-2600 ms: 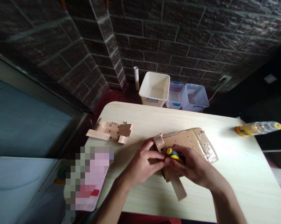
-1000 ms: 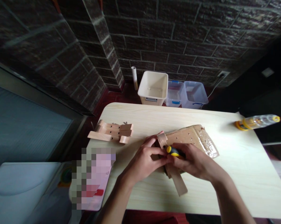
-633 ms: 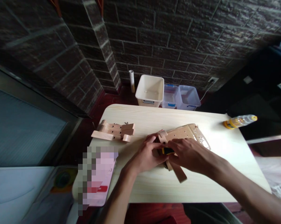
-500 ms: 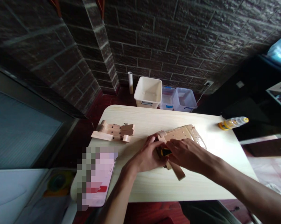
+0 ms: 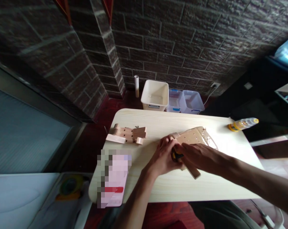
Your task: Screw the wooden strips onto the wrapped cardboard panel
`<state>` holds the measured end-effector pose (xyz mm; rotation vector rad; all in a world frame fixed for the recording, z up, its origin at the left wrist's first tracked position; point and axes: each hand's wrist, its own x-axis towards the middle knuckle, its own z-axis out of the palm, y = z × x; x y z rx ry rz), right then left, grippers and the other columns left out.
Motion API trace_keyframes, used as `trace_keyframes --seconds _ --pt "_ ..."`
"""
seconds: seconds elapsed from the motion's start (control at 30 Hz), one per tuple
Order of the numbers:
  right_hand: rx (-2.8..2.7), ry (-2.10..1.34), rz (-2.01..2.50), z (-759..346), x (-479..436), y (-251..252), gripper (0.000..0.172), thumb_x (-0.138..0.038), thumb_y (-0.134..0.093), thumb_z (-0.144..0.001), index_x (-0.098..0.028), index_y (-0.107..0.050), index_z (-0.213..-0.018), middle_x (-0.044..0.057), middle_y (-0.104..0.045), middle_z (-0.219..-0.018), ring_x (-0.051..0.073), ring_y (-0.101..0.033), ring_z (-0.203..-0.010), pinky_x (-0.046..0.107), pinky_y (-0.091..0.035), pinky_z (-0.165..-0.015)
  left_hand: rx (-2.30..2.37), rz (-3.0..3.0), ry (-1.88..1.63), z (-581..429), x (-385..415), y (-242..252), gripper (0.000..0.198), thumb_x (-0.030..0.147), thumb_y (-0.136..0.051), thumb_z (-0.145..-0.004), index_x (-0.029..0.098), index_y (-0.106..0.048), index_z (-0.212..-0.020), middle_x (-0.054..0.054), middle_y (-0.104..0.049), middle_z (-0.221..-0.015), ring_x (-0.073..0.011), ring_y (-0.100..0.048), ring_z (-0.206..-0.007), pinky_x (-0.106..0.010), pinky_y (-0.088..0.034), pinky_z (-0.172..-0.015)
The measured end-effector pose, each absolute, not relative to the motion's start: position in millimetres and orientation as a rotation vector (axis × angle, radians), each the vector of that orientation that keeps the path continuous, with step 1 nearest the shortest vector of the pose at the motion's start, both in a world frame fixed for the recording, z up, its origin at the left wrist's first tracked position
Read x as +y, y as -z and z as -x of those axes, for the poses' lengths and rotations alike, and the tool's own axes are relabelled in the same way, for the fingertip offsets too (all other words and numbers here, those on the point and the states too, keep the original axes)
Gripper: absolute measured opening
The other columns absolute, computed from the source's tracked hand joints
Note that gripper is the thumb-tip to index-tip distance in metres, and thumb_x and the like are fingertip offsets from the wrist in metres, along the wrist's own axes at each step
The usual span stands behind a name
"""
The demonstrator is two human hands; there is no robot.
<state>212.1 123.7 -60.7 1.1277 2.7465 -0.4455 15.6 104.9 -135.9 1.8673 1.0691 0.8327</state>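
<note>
While my right hand [image 5: 198, 156] wraps shut on the screwdriver [image 5: 176, 156] and my left hand [image 5: 165, 156] clasps the strip [image 5: 194, 171] on the table [image 5: 158, 122], beside the panel [image 5: 191, 136], a slipped tip could jab that left hand.

Pale wood-grain counter [image 5: 158, 122]. Lying on it: cluster of wooden parts [image 5: 128, 135] at far left; drilled wooden panel [image 5: 193, 137] at centre; wooden strip [image 5: 194, 172] just nearer; bottle [image 5: 243, 123] on its side, far right corner.

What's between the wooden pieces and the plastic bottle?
Head view: the left hand, the right hand gripping a screwdriver, and a holed wooden panel.
</note>
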Motion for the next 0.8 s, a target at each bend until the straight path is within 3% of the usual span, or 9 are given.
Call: trace_keyframes --seconds 0.13,0.3,0.5,0.63,0.8 --pt "2.706 0.437 -1.030 -208.7 126.1 52.0 0.027 -0.014 -0.036 -0.102 -0.015 -0.060 -0.091 0.001 -0.062 -0.066 0.010 -0.047 -0.050 0.028 -0.028 -0.048 1.080 -1.866 -0.855 -19.0 103.5 135.2 0.059 0.026 -0.088 -0.060 0.029 -0.054 -0.108 -0.004 -0.059 -0.115 -0.0316 -0.050 -0.125 -0.048 -0.046 -0.109" --pt "2.630 0.221 -0.902 -205.4 132.3 51.7 0.013 -0.008 -0.052 -0.095 -0.014 -0.062 -0.090 0.001 -0.068 -0.065 0.011 -0.057 -0.050 0.026 -0.025 -0.047 1.110 -1.839 -0.843 -20.5 104.2 134.4 0.058 0.023 -0.089 -0.057 0.027 -0.056 -0.105 -0.005 -0.058 -0.115 -0.0318 -0.051 -0.123 -0.048 -0.046 -0.109" --pt "2.586 -0.021 -0.797 -192.1 132.1 51.2 0.014 -0.006 -0.058 -0.091 -0.011 -0.065 -0.102 0.006 -0.075 -0.072 0.020 -0.070 -0.058 0.028 -0.034 -0.050 1.106 -1.818 -0.818 -19.5 105.6 135.1 0.058 0.023 -0.089 -0.057 0.027 -0.058 -0.106 -0.005 -0.059 -0.118 -0.0328 -0.050 -0.126 -0.049 -0.046 -0.109" --pt "2.533 -0.013 -0.813 -182.5 132.2 46.6 0.014 -0.003 -0.060 -0.089 -0.010 -0.066 -0.100 0.009 -0.077 -0.075 0.022 -0.073 -0.063 0.029 -0.036 -0.051 1.103 -1.806 -0.803 -18.7 105.8 136.0 0.066 0.022 -0.091 -0.055 0.027 -0.059 -0.112 -0.006 -0.058 -0.121 -0.0325 -0.049 -0.128 -0.047 -0.047 -0.109" --pt "2.568 0.107 -0.821 -182.4 137.6 46.3 0.009 -0.009 -0.062 -0.091 -0.013 -0.066 -0.097 0.006 -0.074 -0.071 0.018 -0.069 -0.059 0.028 -0.030 -0.049 1.095 -1.812 -0.790 -19.1 105.7 136.4 0.062 0.021 -0.089 -0.058 0.028 -0.060 -0.113 -0.005 -0.058 -0.120 -0.0304 -0.048 -0.128 -0.044 -0.047 -0.110"
